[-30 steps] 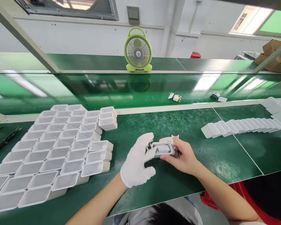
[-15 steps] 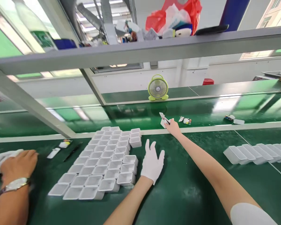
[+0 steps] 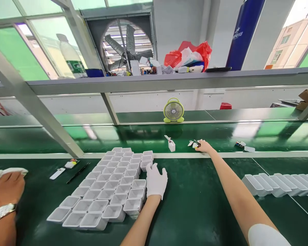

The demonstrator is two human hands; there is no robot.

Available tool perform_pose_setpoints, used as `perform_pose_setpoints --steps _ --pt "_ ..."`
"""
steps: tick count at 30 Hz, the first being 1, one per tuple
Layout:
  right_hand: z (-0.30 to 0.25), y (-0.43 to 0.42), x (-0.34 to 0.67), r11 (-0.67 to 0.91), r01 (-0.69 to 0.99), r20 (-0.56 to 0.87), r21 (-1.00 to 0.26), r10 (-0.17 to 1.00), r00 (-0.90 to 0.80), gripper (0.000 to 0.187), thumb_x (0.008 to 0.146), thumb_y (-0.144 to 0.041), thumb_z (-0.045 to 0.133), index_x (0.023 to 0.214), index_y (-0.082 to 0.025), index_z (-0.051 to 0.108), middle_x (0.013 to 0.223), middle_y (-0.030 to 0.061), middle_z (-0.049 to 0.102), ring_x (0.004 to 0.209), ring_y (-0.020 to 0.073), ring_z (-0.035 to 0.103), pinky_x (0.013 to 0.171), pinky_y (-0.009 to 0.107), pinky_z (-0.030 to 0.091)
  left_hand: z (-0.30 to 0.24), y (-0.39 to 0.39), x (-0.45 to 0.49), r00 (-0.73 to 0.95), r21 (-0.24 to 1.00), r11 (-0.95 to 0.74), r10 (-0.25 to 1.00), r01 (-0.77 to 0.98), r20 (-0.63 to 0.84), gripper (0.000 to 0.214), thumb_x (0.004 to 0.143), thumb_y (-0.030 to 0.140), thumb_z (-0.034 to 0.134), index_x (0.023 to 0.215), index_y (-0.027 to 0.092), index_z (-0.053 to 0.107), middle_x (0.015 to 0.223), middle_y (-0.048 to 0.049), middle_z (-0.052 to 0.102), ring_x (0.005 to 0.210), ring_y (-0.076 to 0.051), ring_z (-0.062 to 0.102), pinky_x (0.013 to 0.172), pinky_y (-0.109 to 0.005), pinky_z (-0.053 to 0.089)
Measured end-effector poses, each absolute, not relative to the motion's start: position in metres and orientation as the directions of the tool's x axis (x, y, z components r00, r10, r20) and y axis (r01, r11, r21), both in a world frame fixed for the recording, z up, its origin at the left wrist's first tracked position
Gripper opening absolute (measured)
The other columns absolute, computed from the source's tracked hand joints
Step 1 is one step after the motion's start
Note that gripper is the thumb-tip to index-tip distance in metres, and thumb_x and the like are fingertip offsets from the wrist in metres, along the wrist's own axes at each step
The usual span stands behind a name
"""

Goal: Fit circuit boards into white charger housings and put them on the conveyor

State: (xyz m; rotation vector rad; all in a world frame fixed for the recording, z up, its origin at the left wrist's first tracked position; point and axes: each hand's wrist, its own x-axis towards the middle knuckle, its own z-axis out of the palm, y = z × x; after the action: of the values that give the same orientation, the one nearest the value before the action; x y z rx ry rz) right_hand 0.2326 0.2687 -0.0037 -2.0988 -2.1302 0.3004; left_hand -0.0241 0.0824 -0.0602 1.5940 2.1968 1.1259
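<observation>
My left hand, in a white glove, rests with fingers spread beside the near right edge of a block of several white plastic shells, touching one at its fingertips. My bare right hand stretches far out to the conveyor belt and closes over a small white and coloured part. A white shell with a part sticking out of its top stands upright on the belt, left of that hand.
A row of white shells lies at the right. A green fan stands behind the belt. Another small part lies on the belt. Another person's hand with a wristwatch is at the far left. A shelf with bags runs overhead.
My right hand let go of the assembled white shell on the belt and moved right onto the small part. My left hand shifted left to the block of shells. The view tilted up.
</observation>
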Motion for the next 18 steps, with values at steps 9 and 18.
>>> perform_pose_setpoints --steps 9,18 --pt "0.002 0.254 0.225 0.242 0.969 -0.002 -0.044 0.970 -0.242 0.038 0.098 -0.037 0.066 0.130 -0.017 0.061 0.131 0.0108 0.063 0.111 0.0250 0.067 0.092 0.046 0.059 -0.055 0.040 0.003 -0.014 0.573 -0.226 0.923 0.788 0.383 0.013 0.091 0.030 0.058 0.079 0.025 0.062 0.088 -0.0060 0.066 0.084 -0.026 0.068 0.082 -0.041 0.056" --pt "0.011 0.210 0.223 0.448 0.893 -0.098 0.047 0.892 -0.442 0.039 0.098 -0.038 0.065 0.132 -0.019 0.060 0.133 0.0104 0.062 0.114 0.0257 0.065 0.095 0.048 0.058 -0.064 0.036 0.009 -0.148 0.762 -0.103 0.956 0.639 0.254 0.067 0.075 0.039 0.073 0.133 0.014 0.052 0.150 -0.0217 0.048 0.140 -0.038 0.049 0.116 -0.053 0.040"
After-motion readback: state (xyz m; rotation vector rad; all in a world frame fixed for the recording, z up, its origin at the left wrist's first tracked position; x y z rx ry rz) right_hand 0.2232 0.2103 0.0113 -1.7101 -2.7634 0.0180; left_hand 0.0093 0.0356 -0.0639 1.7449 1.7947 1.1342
